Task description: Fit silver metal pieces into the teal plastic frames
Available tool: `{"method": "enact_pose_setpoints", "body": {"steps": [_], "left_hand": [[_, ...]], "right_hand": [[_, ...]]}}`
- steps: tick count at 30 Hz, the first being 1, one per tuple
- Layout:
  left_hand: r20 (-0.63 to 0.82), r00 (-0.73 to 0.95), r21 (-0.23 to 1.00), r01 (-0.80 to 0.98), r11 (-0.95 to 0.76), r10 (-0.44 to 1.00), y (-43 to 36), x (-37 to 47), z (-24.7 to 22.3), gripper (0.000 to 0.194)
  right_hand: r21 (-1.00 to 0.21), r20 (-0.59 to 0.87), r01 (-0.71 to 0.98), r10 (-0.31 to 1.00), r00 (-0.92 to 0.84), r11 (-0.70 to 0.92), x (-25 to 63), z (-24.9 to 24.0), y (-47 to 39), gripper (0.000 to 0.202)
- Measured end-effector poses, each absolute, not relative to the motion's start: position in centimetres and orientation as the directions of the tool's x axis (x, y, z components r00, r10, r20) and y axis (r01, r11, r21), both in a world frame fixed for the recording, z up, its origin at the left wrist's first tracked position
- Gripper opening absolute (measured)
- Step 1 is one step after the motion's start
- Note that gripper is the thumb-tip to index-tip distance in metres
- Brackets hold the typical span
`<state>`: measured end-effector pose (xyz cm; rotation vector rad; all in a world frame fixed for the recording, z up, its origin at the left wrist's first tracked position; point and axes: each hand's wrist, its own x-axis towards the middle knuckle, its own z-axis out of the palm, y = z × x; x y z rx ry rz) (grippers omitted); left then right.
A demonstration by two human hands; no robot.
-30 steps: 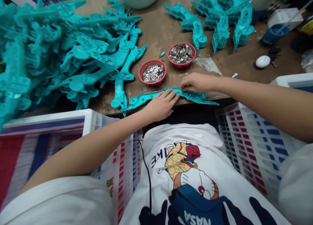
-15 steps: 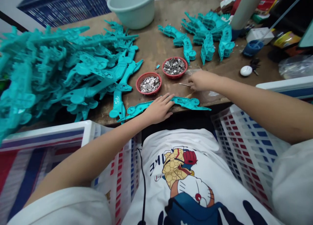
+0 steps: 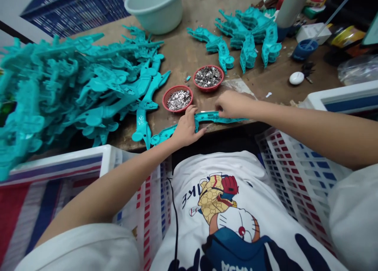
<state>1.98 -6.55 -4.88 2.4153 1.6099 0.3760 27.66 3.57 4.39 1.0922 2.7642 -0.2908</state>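
Note:
A long, jointed teal plastic part (image 3: 208, 117) lies along the table's front edge. My left hand (image 3: 187, 128) grips its middle, fingers over the far side and thumb out toward me. Over the right portion of the part is my right hand (image 3: 232, 105), fingers closed; a thin metal tool shows faintly at the fingertips, mostly hidden. Just beyond my left hand stands a red basket (image 3: 164, 100) of small shiny metal pieces. A second red basket (image 3: 196, 84), with darker metal pieces, is farther back to the right.
A big heap of teal parts (image 3: 67, 82) covers the table's left side. More teal parts (image 3: 245, 37) stand in rows at the back right. A pale green basin (image 3: 156, 11), a blue cup (image 3: 305, 50) and a white egg-shaped object (image 3: 296, 78) are also there. Plastic crates (image 3: 291, 157) flank my lap.
My right hand has moved left and toward me, from the bare table onto the teal part. My left hand's fingers have bent more around the part, which has shifted slightly.

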Motion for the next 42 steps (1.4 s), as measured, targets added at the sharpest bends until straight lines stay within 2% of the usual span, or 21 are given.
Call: {"method": "enact_pose_setpoints", "body": {"steps": [6,9,13,18,21,23,26,28,36,42], "left_hand": [[-0.100,0.430,0.160,0.897,-0.412,0.897,-6.7,2.7,-3.0,0.086],[-0.123,0.422,0.107,0.906,-0.411,0.898,-6.6,3.4,-2.0,0.079],[-0.109,0.436,0.054,0.900,-0.433,0.893,-6.4,3.7,-1.7,0.075],[-0.084,0.424,0.093,0.904,-0.417,0.902,-6.7,3.3,-2.4,0.081],[-0.058,0.415,0.112,0.906,-0.407,0.908,-6.6,3.3,-3.0,0.088],[-0.068,0.423,0.100,0.904,-0.416,0.903,-6.4,3.4,-3.1,0.086],[-0.091,0.431,0.086,0.901,-0.424,0.898,-6.3,3.6,-2.9,0.080],[-0.100,0.426,0.084,0.904,-0.419,0.899,-6.4,3.8,-2.8,0.080],[-0.081,0.432,0.095,0.900,-0.425,0.898,-6.5,3.6,-3.1,0.078],[-0.067,0.438,0.093,0.897,-0.432,0.896,-6.5,3.4,-3.4,0.078]], "right_hand": [[-0.028,-0.305,0.660,0.623,-0.721,0.751,26.6,4.4,1.9,0.031],[0.015,-0.315,0.646,0.616,-0.722,0.764,26.4,4.4,1.8,0.035],[0.014,-0.306,0.654,0.626,-0.717,0.756,26.2,3.9,1.5,0.036],[-0.061,-0.290,0.677,0.636,-0.715,0.733,26.6,3.6,2.4,0.029],[-0.102,-0.204,0.739,0.713,-0.671,0.666,27.5,4.1,4.1,0.020],[-0.217,-0.093,0.774,0.777,-0.623,0.595,28.0,4.4,5.0,0.018],[-0.457,0.011,0.706,0.797,-0.604,0.541,28.0,4.3,5.3,0.018],[-0.529,0.041,0.650,0.781,-0.623,0.546,27.6,4.0,4.8,0.015],[-0.529,0.129,0.562,0.715,-0.687,0.636,27.0,2.8,3.9,0.015],[-0.457,0.124,0.575,0.689,-0.714,0.679,27.0,2.6,4.0,0.014]]}}
